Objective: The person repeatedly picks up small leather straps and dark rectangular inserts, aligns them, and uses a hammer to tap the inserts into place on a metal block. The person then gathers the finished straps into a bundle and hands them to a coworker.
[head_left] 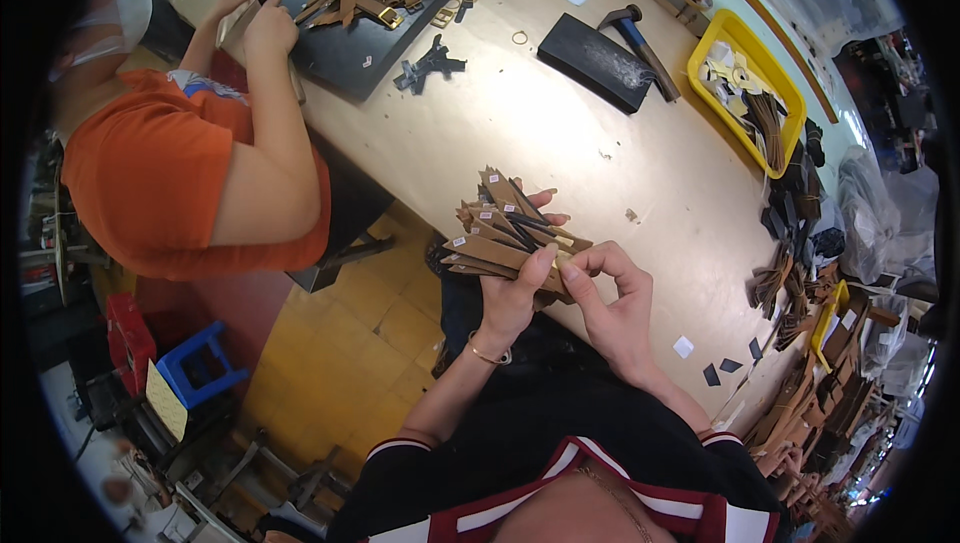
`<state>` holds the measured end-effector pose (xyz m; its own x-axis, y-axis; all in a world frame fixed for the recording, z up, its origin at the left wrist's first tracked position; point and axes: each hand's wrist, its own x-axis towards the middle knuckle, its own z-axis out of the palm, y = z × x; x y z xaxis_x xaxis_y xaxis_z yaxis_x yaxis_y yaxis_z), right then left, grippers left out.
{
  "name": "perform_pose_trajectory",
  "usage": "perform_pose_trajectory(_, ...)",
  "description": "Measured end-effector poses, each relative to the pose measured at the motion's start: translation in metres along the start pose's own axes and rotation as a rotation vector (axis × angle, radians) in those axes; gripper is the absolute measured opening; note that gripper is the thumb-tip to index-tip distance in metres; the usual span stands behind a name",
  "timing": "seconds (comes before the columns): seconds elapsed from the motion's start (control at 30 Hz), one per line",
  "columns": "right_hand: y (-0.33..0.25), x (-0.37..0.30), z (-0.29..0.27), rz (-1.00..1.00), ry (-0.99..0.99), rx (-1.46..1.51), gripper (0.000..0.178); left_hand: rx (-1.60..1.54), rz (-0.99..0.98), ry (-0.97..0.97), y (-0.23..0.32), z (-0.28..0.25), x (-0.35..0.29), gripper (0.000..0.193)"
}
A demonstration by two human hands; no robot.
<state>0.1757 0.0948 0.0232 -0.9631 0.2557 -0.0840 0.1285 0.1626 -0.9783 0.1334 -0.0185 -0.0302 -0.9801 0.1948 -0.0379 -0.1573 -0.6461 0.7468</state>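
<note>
My left hand (512,295) grips a fanned bundle of brown leather strips (498,228), some with small white stickers, held over the near edge of the tan worktable (560,143). My right hand (612,293) pinches the lower end of the same bundle with thumb and fingers. A thin bracelet sits on my left wrist.
A co-worker in an orange shirt (170,173) works at the left on a dark mat (370,13) strewn with straps and brass buckles. A hammer (640,38) lies by a black block (595,61). A yellow tray (745,93) and heaps of leather pieces (800,283) line the right side.
</note>
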Motion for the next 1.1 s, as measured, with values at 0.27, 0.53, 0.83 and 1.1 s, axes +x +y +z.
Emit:
perform_pose_trajectory(0.27,-0.004,0.014,0.026,-0.171,-0.006,-0.371,0.012,-0.054,-0.13,0.046,0.009,-0.034,0.011,0.048)
perform_pose_trajectory(0.53,0.008,0.165,0.011,-0.63,0.042,-1.001,0.024,0.019,-0.19,-0.036,0.045,-0.093,0.025,0.043)
perform_pose_trajectory(0.83,0.063,0.294,0.049,-0.452,0.187,-1.171,0.019,0.037,-0.253,-0.234,0.093,-0.126,0.034,0.077)
perform_pose_trajectory(1.1,0.012,0.234,0.054,-0.253,-0.166,-0.623,0.023,0.087,-0.194,-0.092,0.116,-0.098,0.048,0.084)
